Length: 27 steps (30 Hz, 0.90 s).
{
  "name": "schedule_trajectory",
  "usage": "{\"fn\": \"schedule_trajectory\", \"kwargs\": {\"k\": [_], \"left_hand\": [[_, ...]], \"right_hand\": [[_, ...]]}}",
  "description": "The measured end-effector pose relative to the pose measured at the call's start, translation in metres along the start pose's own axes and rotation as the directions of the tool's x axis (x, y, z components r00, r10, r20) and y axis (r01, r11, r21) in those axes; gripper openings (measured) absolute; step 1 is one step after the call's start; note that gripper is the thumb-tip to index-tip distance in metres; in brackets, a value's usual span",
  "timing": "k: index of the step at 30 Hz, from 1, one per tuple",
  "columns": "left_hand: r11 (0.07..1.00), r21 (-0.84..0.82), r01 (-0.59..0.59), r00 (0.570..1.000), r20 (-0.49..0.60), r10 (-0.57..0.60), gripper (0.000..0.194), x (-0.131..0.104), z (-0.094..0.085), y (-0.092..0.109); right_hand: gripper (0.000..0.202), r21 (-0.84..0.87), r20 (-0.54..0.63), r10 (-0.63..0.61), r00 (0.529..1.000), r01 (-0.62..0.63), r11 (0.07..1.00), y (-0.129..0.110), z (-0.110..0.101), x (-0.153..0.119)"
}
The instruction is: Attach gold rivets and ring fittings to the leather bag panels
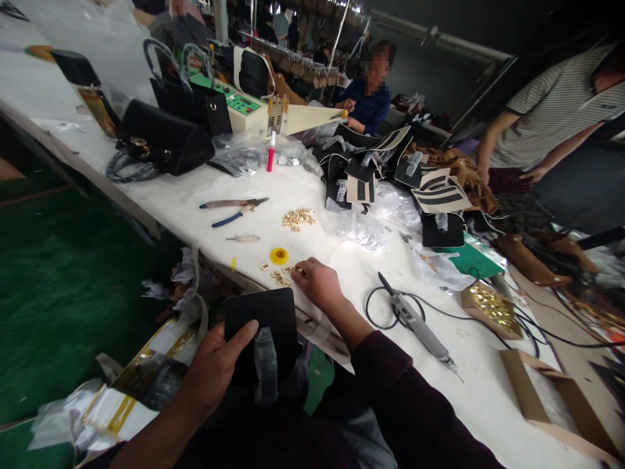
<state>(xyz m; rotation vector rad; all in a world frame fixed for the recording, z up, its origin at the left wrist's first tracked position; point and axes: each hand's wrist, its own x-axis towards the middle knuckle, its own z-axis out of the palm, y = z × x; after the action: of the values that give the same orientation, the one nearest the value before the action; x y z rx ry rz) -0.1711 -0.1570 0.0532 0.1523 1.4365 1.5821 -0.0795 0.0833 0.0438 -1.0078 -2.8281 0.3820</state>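
My left hand (222,355) grips a black leather panel (276,309) below the table's front edge, thumb on its face. A strip of clear plastic (266,368) hangs from the panel. My right hand (317,281) reaches onto the white table, its fingertips pinched at the small gold rings (280,279); whatever lies between them is too small to make out. A yellow tape roll (279,256) sits just beyond the rings. Farther back lies a pile of small gold parts (299,219).
Pliers (234,207) and a small pointed tool (243,238) lie left. A corded grey tool (422,326) and boxes (493,309) are at right. Black bags (166,137), stacked panels (361,172) and a machine (244,107) stand behind. Two people are across the table.
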Motion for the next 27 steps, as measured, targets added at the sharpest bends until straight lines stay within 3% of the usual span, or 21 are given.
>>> {"fn": "schedule_trajectory", "kwargs": {"k": [6, 14, 22, 27], "left_hand": [[1.000, 0.004, -0.018, 0.999, 0.044, 0.017, 0.058, -0.006, 0.004, 0.003], [1.000, 0.008, -0.016, 0.999, 0.043, 0.016, 0.057, -0.008, 0.008, 0.003], [0.999, 0.010, -0.031, 0.998, 0.047, 0.030, 0.058, -0.007, 0.007, 0.001], [0.999, 0.023, -0.028, 0.998, 0.061, 0.027, 0.060, -0.009, 0.008, 0.003]], "right_hand": [[0.043, -0.154, -0.005, -0.025, 1.000, 0.024, 0.988, -0.001, 0.000, 0.000], [0.038, -0.090, -0.065, 0.021, 0.998, -0.027, 0.996, 0.006, 0.008, 0.007], [0.018, 0.189, -0.094, 0.065, 0.993, -0.046, 0.981, 0.010, 0.008, 0.012], [0.012, 0.556, -0.121, 0.137, 0.983, -0.047, 0.830, 0.013, 0.007, 0.007]]}}
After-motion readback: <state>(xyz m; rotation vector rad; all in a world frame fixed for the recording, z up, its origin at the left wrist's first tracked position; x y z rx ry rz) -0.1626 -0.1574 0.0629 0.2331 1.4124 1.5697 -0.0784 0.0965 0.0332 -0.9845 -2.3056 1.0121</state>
